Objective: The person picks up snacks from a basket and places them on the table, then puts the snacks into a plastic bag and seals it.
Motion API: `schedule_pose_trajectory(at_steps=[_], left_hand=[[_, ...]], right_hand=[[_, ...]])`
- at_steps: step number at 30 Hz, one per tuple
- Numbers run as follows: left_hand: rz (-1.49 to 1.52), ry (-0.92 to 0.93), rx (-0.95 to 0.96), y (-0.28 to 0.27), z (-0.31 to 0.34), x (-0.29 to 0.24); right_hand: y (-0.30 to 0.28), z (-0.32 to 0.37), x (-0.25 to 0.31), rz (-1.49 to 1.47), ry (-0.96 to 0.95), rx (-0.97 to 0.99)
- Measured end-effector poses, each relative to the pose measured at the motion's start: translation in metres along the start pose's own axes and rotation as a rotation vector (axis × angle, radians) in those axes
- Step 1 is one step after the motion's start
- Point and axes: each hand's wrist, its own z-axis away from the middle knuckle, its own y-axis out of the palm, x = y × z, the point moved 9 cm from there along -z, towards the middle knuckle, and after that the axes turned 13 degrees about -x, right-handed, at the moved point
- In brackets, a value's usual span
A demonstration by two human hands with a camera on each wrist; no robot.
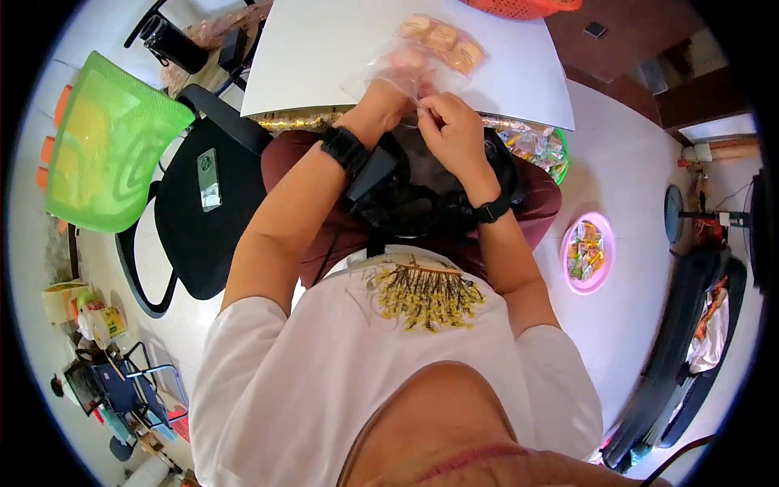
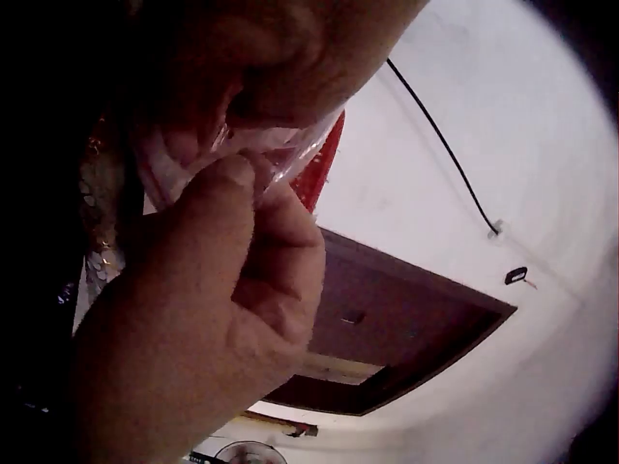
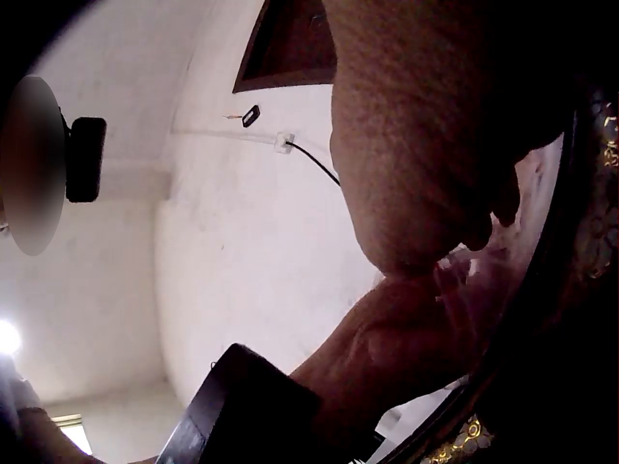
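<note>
A clear plastic bag [image 1: 375, 71] lies over the near part of the white table, its film bunched around the hands. Several round, pale-brown pastries [image 1: 442, 36] in clear wrapping sit just beyond it. My left hand [image 1: 383, 104] grips the bag, its fingers partly covered by the shiny film. Close beside it, my right hand [image 1: 453, 134] pinches the film's edge between thumb and forefinger. From the left wrist, the right hand [image 2: 208, 280] shows bent fingers at the crumpled plastic [image 2: 280, 159]. The right wrist view is dark around the fingertips.
A red basket [image 1: 519, 6] stands at the table's far edge. A black bag [image 1: 422, 183] sits on the lap. On the left is a green-backed chair [image 1: 105, 146] with a phone [image 1: 209, 180] on its seat. A pink basin [image 1: 588, 253] of small packets stands on the right floor.
</note>
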Motion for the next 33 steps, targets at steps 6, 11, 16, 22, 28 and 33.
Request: schedule_pose_trajectory(at_steps=[6, 11, 16, 22, 28, 33], left_hand=[[0.111, -0.061, -0.022, 0.027, 0.004, -0.009], [-0.739, 0.665, 0.107, 0.026, -0.030, -0.011], [-0.682, 0.557, 0.207, 0.025, 0.024, -0.033], [-0.687, 0.510, 0.261, -0.001, 0.072, -0.070], [-0.645, 0.464, -0.277, -0.067, -0.001, -0.152], [-1.264, 0.796, -0.533, -0.120, -0.141, -0.186]], right_hand=[[0.000, -0.001, -0.006, -0.018, 0.025, 0.007], [-0.001, 0.001, -0.012, -0.005, 0.060, 0.049], [-0.004, -0.007, -0.018, -0.041, 0.072, 0.038], [0.003, -0.020, -0.048, -0.114, 0.221, 0.041], [0.019, -0.024, -0.080, -0.029, 0.205, -0.002], [0.021, -0.023, -0.074, 0.086, 0.142, -0.016]])
